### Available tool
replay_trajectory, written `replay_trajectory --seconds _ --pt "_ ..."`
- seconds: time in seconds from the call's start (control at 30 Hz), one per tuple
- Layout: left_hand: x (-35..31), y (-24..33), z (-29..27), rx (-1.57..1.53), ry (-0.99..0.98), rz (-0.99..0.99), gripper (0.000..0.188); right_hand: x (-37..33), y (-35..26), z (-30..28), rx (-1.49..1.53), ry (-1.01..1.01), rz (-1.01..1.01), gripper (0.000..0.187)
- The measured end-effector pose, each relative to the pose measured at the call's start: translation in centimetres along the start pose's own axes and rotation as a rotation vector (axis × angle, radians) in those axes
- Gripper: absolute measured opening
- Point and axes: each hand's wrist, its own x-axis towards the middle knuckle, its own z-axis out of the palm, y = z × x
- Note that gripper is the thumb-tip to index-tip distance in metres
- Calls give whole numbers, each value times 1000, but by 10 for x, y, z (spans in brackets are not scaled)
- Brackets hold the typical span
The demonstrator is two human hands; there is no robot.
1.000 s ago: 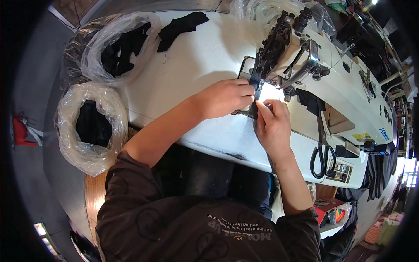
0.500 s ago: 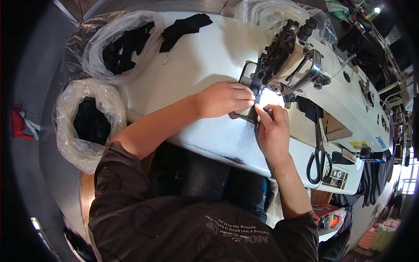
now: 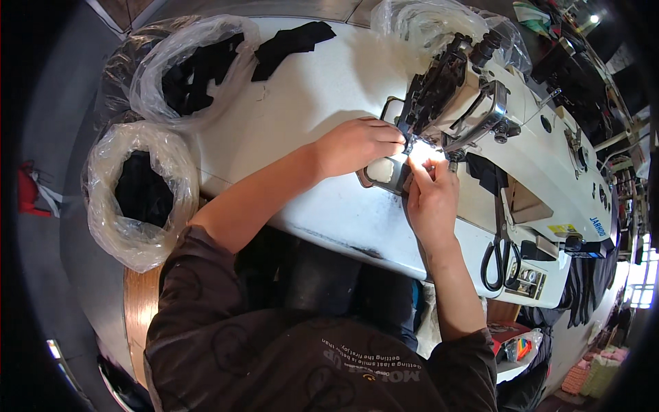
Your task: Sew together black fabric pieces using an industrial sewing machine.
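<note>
My left hand (image 3: 362, 145) is at the needle area of a white sewing machine (image 3: 542, 154), its fingers closed on a small piece of black fabric (image 3: 410, 143). Close beside it, my right hand (image 3: 434, 202) has thumb and forefinger pinched near the same spot, under the bright machine lamp. The glare and my fingers hide most of the fabric, and what the right fingertips hold cannot be made out. Below the fingers lies the machine's bed plate (image 3: 384, 172), partly covered by my left hand.
Plastic bags of black fabric stand at the left, one upper (image 3: 147, 75) and one lower (image 3: 103, 213). A black cloth piece (image 3: 292, 48) lies on the white table (image 3: 295, 103). Black-handled scissors (image 3: 501, 254) rest at the right. Another clear bag (image 3: 419, 24) sits behind the machine.
Both hands have shifted slightly right and away from me, toward the needle area. The right fingers have drawn closer together, and more of the bed plate shows below the left hand.
</note>
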Motion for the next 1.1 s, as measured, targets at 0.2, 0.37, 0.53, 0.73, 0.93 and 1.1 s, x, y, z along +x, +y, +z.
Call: replay_trajectory --seconds 0.2,0.37,0.53,0.73,0.93,1.1 --pt "3 4 0 46 -9 -27 63 1 -1 0 -29 -24 12 41" --pt "1 -2 9 146 40 9 64 2 -2 1 -33 -19 9 39" --pt "1 -5 14 82 29 -40 51 -1 6 6 20 10 46 38" --pt "0 32 -6 98 -50 -115 40 -1 8 2 115 57 35 41" --pt "-5 49 3 154 65 -132 28 -2 3 -1 129 59 -20 41" --pt "-5 45 5 111 104 -115 29 -2 2 -2 123 73 -49 39"
